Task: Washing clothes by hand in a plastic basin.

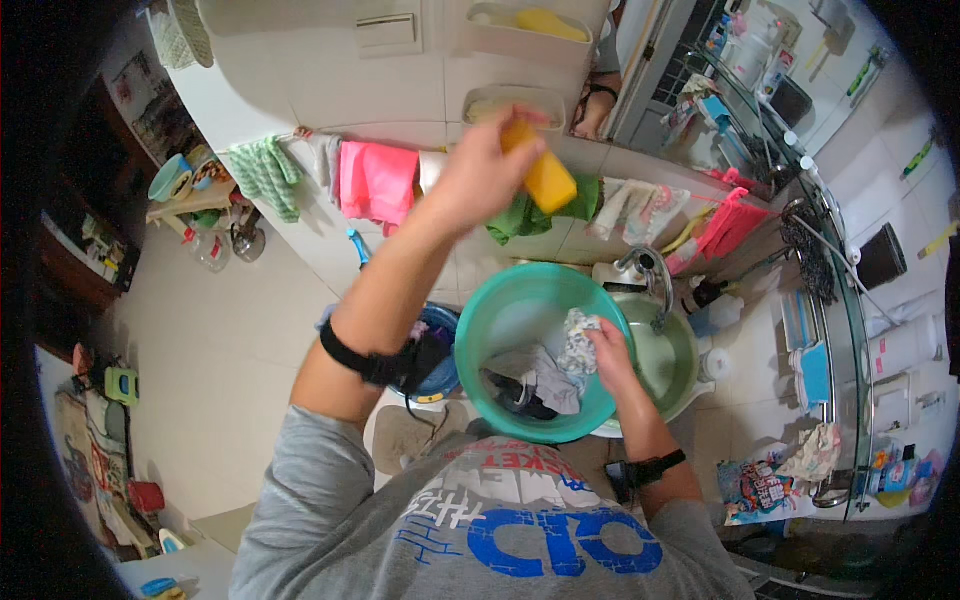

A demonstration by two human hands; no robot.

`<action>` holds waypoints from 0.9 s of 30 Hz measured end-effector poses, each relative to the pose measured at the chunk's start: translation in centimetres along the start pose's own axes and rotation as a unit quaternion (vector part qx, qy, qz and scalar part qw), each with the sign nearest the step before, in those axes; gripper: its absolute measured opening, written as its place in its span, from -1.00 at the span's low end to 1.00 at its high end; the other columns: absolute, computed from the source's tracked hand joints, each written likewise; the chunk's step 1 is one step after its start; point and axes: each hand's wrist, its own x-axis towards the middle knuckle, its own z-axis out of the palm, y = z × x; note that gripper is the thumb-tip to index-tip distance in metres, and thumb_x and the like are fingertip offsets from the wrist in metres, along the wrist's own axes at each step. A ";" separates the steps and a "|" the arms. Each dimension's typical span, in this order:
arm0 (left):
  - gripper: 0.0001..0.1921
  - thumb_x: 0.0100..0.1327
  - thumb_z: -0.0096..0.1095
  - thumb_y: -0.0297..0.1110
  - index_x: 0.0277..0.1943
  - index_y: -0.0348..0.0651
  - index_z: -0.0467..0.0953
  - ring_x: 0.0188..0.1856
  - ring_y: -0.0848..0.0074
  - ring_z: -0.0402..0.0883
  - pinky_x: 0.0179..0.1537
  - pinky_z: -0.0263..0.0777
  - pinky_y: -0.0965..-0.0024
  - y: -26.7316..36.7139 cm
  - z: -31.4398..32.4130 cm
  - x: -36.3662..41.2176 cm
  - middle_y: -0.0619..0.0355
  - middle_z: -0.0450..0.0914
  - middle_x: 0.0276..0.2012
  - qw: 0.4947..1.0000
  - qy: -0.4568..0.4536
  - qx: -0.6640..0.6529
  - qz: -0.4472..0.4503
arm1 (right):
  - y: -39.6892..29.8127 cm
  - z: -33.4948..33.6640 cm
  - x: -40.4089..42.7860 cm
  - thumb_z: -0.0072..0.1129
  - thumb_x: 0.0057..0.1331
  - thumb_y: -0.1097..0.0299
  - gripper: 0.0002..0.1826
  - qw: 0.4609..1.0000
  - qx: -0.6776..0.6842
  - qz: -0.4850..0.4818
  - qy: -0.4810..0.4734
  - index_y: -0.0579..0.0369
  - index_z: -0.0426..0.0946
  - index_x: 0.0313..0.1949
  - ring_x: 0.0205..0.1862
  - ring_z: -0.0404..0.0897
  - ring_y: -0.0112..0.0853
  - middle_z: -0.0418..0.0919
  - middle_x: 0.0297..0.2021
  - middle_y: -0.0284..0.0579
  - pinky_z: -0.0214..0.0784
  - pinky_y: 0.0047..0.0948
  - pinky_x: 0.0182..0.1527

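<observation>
My left hand point(487, 165) is raised near the tiled wall, shut on a yellow bar of soap point(552, 182), in front of a wall-mounted soap dish point(551, 101). The hand is slightly blurred. Over the right side of a round green plastic basin point(471, 330), my right hand point(615, 351) grips a bunched, patterned light cloth point(579, 339). Grey cloth point(553, 384) and dark cloth point(517, 394) lie in the basin below it.
A pale green basin point(686, 367) stands under the faucet point(660, 274), partly behind the nearer basin. A blue basin point(450, 379) with dark cloth is at left. Pink cloth point(379, 180) and green cloth point(517, 217) hang along the wall. A glass shelf point(855, 315) runs along the right.
</observation>
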 end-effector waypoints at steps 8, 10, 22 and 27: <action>-0.72 0.19 0.11 -0.38 -0.05 -0.25 0.53 0.04 0.05 0.47 0.07 0.35 0.09 -2.2 -0.6 8.0 -0.20 0.51 -0.06 0.921 0.111 0.359 0.098 | -0.2 3.8 -0.3 0.14 0.29 0.30 -0.67 0.998 -0.061 -0.025 -0.021 0.28 0.45 -0.06 -0.25 0.45 -0.57 0.54 -0.26 -0.27 0.31 -0.55 -0.19; -0.72 0.19 0.11 -0.36 -0.05 -0.23 0.54 0.02 0.05 0.48 0.05 0.36 0.10 -3.6 -1.0 8.1 -0.20 0.50 -0.04 0.884 0.127 0.429 0.135 | -1.1 4.8 -1.0 0.15 0.29 0.28 -0.67 0.998 -0.057 -0.026 -0.019 0.28 0.47 -0.07 -0.27 0.45 -0.59 0.55 -0.27 -0.29 0.30 -0.57 -0.21; -0.78 0.21 0.12 -0.25 -0.18 -0.20 0.47 -0.19 0.09 0.54 -0.20 0.43 0.14 -10.6 11.1 -13.5 -0.04 0.52 -0.23 0.959 -0.006 0.284 0.023 | -4.1 4.4 -0.5 -0.14 0.43 0.18 -0.63 0.972 0.232 -0.013 -0.030 0.19 0.34 0.06 0.06 0.45 -0.37 0.47 0.01 -0.15 0.25 -0.35 0.15; -0.71 0.29 0.03 -0.16 -0.09 -0.18 0.49 -0.12 0.22 0.57 -0.12 0.43 0.21 -17.9 16.1 -14.5 0.01 0.57 -0.16 0.919 0.050 -0.208 -0.331 | -3.1 5.2 0.5 -0.09 0.42 0.14 -0.68 1.000 0.010 -0.024 0.000 0.07 0.40 0.00 -0.14 0.47 -0.47 0.50 -0.18 -0.24 0.28 -0.44 0.01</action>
